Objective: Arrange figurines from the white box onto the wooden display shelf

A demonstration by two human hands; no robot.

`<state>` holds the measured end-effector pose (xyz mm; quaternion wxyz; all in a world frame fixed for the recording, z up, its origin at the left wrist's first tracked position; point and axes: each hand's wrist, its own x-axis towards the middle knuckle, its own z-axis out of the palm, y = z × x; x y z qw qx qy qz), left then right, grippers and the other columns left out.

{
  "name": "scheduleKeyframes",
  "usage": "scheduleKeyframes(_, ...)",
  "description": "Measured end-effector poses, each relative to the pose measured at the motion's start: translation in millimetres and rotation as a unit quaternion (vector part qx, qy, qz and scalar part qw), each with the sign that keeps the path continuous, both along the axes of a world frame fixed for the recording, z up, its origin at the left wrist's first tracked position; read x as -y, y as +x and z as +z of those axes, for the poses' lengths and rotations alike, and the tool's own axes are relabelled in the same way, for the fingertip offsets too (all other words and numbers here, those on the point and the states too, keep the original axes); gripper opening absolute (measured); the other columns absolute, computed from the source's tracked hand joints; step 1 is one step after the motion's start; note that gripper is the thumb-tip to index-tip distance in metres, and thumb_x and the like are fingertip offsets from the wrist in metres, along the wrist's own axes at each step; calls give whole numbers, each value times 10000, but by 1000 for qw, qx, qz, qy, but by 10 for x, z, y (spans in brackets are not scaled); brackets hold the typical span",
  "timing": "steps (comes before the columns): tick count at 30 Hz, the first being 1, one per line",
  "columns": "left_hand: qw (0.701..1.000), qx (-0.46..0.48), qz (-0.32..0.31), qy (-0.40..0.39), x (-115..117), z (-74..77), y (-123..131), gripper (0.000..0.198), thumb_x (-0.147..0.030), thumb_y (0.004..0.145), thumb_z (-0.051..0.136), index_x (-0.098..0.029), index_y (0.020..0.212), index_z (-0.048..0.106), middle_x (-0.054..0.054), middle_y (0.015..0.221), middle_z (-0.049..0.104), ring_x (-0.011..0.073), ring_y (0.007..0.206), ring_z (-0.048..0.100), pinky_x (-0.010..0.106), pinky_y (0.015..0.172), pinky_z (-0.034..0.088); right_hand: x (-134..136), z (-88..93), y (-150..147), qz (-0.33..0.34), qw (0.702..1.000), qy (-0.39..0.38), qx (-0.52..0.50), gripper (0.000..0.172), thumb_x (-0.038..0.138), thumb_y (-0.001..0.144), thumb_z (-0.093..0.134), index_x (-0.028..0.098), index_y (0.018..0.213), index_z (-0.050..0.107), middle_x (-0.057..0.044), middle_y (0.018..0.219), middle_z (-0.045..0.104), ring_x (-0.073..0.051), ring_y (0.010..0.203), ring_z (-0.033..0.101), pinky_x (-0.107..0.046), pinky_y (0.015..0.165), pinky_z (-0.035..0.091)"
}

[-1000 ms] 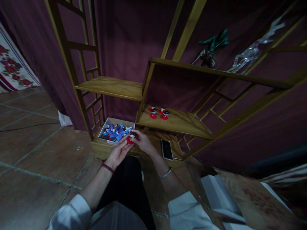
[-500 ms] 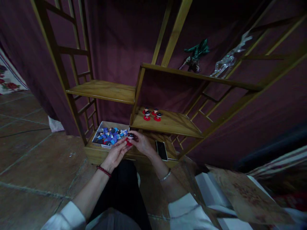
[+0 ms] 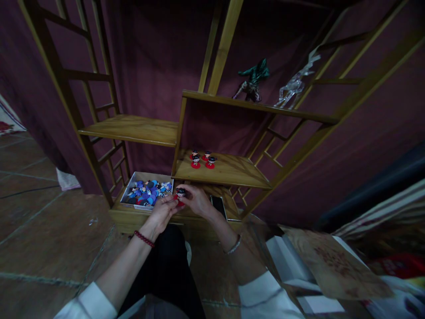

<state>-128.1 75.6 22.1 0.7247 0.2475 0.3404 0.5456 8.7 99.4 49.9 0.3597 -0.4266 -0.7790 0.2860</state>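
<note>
Between my two hands is a small figurine (image 3: pixel 180 195) with a black-haired head and a red round base. My left hand (image 3: pixel 164 211) pinches it from the left, near the base. My right hand (image 3: pixel 196 200) grips it from the right, with fingers by its head. Just left of my hands lies a white box (image 3: pixel 124 197) filled with many blue, purple and dark figurines (image 3: pixel 148 193). Several similar red-based figurines (image 3: pixel 210 162) stand grouped on the wooden shelf (image 3: pixel 239 172) above my hands.
A dark phone (image 3: pixel 218 206) lies on the lowest board, partly behind my right forearm. A green figure sculpture (image 3: pixel 254 80) and a clear glass-like statue (image 3: pixel 293 88) stand on the upper shelf. White boxes (image 3: pixel 290 261) and a brown printed sheet (image 3: pixel 335 263) are at lower right.
The view has shifted slightly, so the shelves appear further left. Both hands still hold the figurine, in nearly the same grip, beside the box.
</note>
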Motion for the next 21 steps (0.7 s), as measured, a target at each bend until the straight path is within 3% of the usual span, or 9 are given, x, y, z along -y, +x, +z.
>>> scheduleKeyframes(10,998,-35,-44,-27,55,181,-67,150,56,663,532,-56,682,630,81,701,664,151,673,635,352,766,527,70,118,79,60,998,-21,14,333,200,726,557,196,1059,574,-24,938,642,-150,814,589,-262,740,449)
scheduleKeyframes(21,1000,-12,-23,-14,-18,154,-81,150,40,683,504,-69,695,605,90,737,668,153,684,637,368,790,513,24,105,42,50,998,45,9,379,197,737,560,240,1113,541,-32,1029,612,-161,927,564,-299,826,433)
